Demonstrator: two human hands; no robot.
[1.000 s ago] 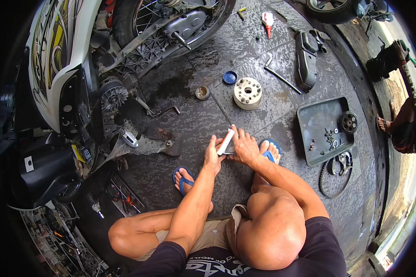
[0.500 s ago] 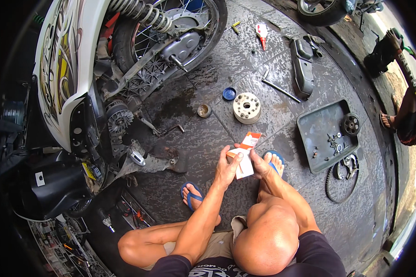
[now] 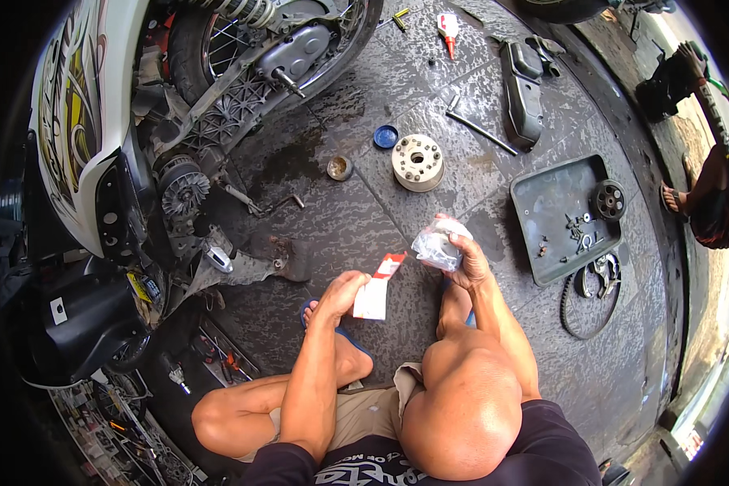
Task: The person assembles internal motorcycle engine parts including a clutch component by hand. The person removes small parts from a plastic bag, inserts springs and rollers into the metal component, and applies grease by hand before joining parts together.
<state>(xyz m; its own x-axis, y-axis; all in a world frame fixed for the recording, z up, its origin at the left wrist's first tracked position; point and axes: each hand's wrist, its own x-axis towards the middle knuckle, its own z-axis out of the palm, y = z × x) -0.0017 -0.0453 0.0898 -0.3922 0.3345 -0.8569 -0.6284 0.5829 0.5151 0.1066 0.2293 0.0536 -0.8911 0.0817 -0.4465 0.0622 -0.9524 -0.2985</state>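
Observation:
My left hand [image 3: 342, 296] is closed on a small white and orange cardboard box [image 3: 371, 298], whose orange end flap stands open. To the right of it, my right hand [image 3: 471, 263] grips a clear plastic bag [image 3: 440, 245]; something pale lies inside, but I cannot make out what. Both hands are held above the floor, in front of my knees. Beyond the bag stands a round cream-coloured holder [image 3: 419, 164] with several small round parts set in its top. A blue lid [image 3: 385, 137] and a small open tin [image 3: 339, 168] lie left of the holder.
A partly dismantled scooter [image 3: 219, 121] fills the left. At right, a grey tray [image 3: 535, 235] holds bolts and a pulley, with a drive belt [image 3: 571, 320] beside it. A T-handle wrench [image 3: 482, 132], a cover [image 3: 523, 97] and a red-tipped bottle [image 3: 448, 34] lie farther off. Another person's foot [image 3: 674, 197] shows at far right.
My hands have moved apart. The plastic bag is now out of the box and in my right hand; the left has carried the box leftward. The whole view has shifted slightly.

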